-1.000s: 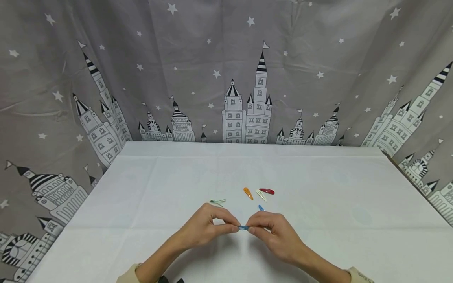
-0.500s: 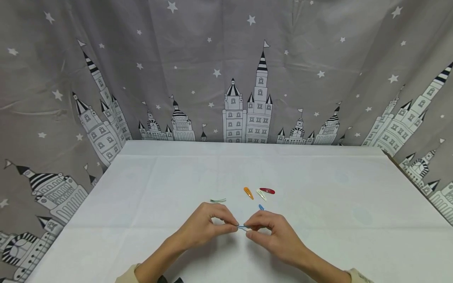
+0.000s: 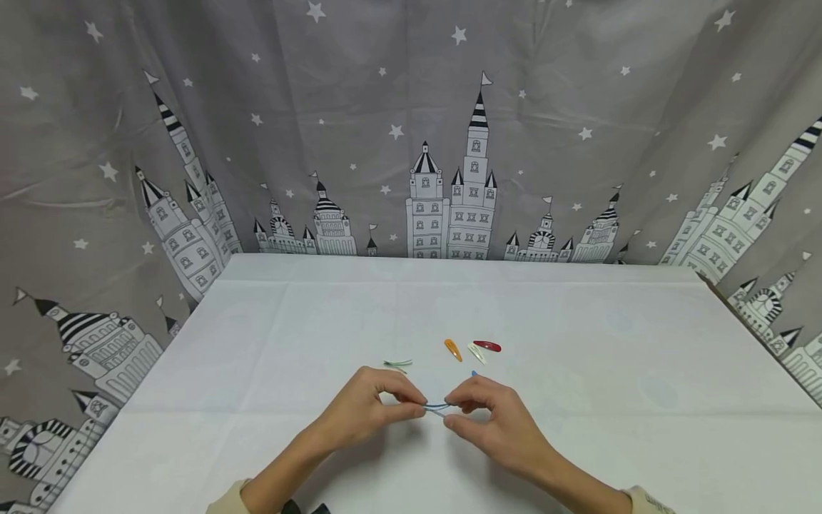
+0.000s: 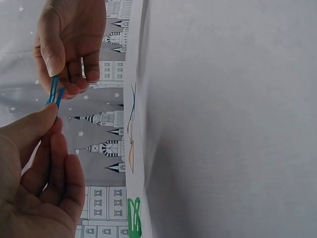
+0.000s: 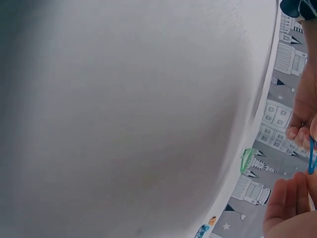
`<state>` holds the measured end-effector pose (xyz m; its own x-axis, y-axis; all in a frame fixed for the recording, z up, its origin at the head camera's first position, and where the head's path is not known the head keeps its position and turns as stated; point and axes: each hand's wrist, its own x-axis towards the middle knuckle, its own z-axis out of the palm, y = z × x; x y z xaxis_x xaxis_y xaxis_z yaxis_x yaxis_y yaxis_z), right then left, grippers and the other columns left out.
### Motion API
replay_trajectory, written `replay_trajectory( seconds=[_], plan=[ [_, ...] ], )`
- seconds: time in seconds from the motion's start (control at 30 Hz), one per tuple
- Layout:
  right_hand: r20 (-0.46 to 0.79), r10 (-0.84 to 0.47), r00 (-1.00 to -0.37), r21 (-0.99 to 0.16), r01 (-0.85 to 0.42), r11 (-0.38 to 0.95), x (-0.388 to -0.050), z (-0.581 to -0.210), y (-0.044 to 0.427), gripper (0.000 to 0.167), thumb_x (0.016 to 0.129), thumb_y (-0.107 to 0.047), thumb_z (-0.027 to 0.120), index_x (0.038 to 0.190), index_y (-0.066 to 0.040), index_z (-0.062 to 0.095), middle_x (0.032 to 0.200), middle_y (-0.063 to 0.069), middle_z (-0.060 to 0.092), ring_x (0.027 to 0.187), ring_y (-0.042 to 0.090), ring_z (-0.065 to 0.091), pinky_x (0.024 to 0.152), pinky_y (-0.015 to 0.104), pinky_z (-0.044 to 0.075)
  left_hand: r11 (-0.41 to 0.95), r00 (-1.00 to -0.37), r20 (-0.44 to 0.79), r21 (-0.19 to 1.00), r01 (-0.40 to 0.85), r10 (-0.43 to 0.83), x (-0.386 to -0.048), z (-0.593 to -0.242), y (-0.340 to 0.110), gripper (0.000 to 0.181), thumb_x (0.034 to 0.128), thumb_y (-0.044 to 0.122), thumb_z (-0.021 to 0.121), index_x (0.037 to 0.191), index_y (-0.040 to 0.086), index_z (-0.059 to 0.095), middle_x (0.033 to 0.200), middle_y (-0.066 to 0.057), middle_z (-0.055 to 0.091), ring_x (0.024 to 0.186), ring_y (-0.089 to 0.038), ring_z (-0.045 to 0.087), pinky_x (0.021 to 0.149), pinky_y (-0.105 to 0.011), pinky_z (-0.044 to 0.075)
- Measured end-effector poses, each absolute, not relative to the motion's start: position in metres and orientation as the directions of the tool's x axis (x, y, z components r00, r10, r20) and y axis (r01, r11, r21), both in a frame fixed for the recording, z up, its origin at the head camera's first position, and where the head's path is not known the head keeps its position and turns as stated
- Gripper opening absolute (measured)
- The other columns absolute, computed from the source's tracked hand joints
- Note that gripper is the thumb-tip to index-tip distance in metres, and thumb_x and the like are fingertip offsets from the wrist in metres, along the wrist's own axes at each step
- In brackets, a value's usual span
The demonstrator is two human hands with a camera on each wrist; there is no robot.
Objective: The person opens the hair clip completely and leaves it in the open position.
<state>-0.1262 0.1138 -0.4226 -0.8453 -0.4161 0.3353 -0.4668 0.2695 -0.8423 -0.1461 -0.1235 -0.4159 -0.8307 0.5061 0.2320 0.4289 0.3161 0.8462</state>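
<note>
Between both hands, above the table, is a blue snap hair clip [image 3: 437,406], its two layers spread apart at the right-hand end. My left hand [image 3: 369,407] pinches one end between thumb and forefinger. My right hand [image 3: 497,414] has forefinger and thumb at the other end, the thumb lower and apart from the forefinger. The left wrist view shows the clip's blue strips [image 4: 55,91] between the two sets of fingertips. Just beyond my left hand lies a green hair clip [image 3: 397,365], its layers spread too. A second blue clip [image 3: 474,373] is mostly hidden behind my right hand.
Farther back on the white table [image 3: 308,321] lie an orange clip [image 3: 453,350], a white clip [image 3: 477,353] and a red clip [image 3: 487,346], close together. A grey curtain [image 3: 359,93] printed with castles hangs around the table's back and sides.
The held blue clip has gone from flat to spread layers. My right thumb has moved down from the forefinger, and both hands have shifted slightly left.
</note>
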Motion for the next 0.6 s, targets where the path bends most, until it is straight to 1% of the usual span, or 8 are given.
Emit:
replay_trajectory(
  seconds=[0.2, 0.47, 0.6],
  plan=[
    [0.306, -0.411, -0.859, -0.833, -0.451, 0.322, -0.13, -0.423, 0.106, 0.013, 0.084, -0.006, 0.075, 0.094, -0.015, 0.075, 0.092, -0.005, 0.068, 0.084, 0.01, 0.062, 0.08, 0.031, 0.053, 0.353, -0.858, 0.213, 0.845, 0.402, 0.467, -0.147, -0.418, -0.129, 0.006, 0.0849, 0.016, 0.078, 0.09, 0.017, 0.079, 0.085, 0.014, 0.071, 0.081, -0.01, 0.065, 0.077, -0.035, 0.051],
    [0.261, -0.422, -0.868, -0.814, -0.433, 0.387, -0.142, -0.419, 0.087, 0.011, 0.085, -0.003, 0.072, 0.093, -0.009, 0.075, 0.092, -0.005, 0.067, 0.084, 0.011, 0.062, 0.078, 0.031, 0.053, 0.424, -0.887, 0.199, 0.821, 0.383, 0.417, -0.154, -0.42, -0.142, 0.007, 0.0842, 0.015, 0.079, 0.091, 0.016, 0.079, 0.084, 0.012, 0.071, 0.077, -0.009, 0.064, 0.075, -0.03, 0.049],
    [0.236, -0.422, -0.875, -0.798, -0.422, 0.429, -0.151, -0.419, 0.076, 0.011, 0.084, -0.002, 0.072, 0.093, -0.007, 0.076, 0.09, -0.004, 0.066, 0.081, 0.013, 0.061, 0.075, 0.029, 0.052, 0.458, -0.905, 0.173, 0.816, 0.352, 0.388, -0.159, -0.422, -0.148, 0.006, 0.0845, 0.013, 0.078, 0.091, 0.014, 0.078, 0.084, 0.01, 0.071, 0.076, -0.01, 0.064, 0.074, -0.03, 0.051]
  ],
)
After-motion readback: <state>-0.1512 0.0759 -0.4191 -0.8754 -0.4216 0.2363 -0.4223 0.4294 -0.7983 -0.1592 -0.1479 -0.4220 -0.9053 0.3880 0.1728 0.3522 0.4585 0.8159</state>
